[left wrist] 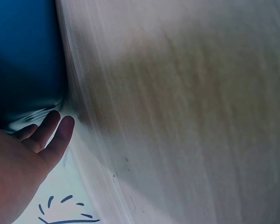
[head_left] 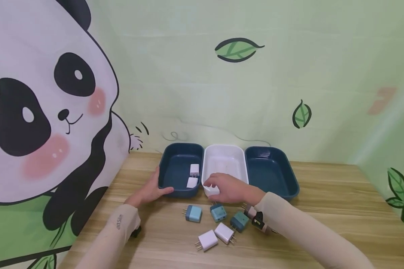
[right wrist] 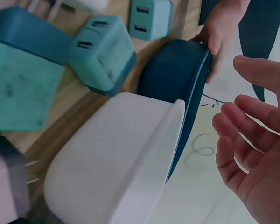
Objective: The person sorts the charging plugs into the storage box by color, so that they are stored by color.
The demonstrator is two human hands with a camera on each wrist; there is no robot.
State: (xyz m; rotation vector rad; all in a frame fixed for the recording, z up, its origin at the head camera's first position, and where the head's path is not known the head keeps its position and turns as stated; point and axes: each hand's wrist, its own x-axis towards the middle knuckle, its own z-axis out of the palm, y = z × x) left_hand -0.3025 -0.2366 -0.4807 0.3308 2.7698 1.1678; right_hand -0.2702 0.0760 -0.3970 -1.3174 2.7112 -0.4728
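Observation:
My left hand (head_left: pixel 150 191) rests against the left dark blue bin (head_left: pixel 175 166), thumb at its front rim and fingers along its outer side. Two white charger plugs lie in that bin, an upper charger (head_left: pixel 194 169) and a lower charger (head_left: pixel 192 182). Over the front rim of the white bin (head_left: pixel 225 158) hovers my right hand (head_left: pixel 231 188), its fingers loosely bent with nothing between them in the right wrist view. In front of the bins lie a light blue charger (head_left: pixel 193 213), two teal chargers (head_left: pixel 218 212), two white chargers (head_left: pixel 207 240) and pinkish chargers (head_left: pixel 250 211) partly hidden by my right wrist.
A second dark blue bin (head_left: pixel 271 172) stands right of the white one, the three in a row at the back of the wooden table (head_left: pixel 336 209). Behind them hangs a green backdrop (head_left: pixel 188 74) with a panda and leaves.

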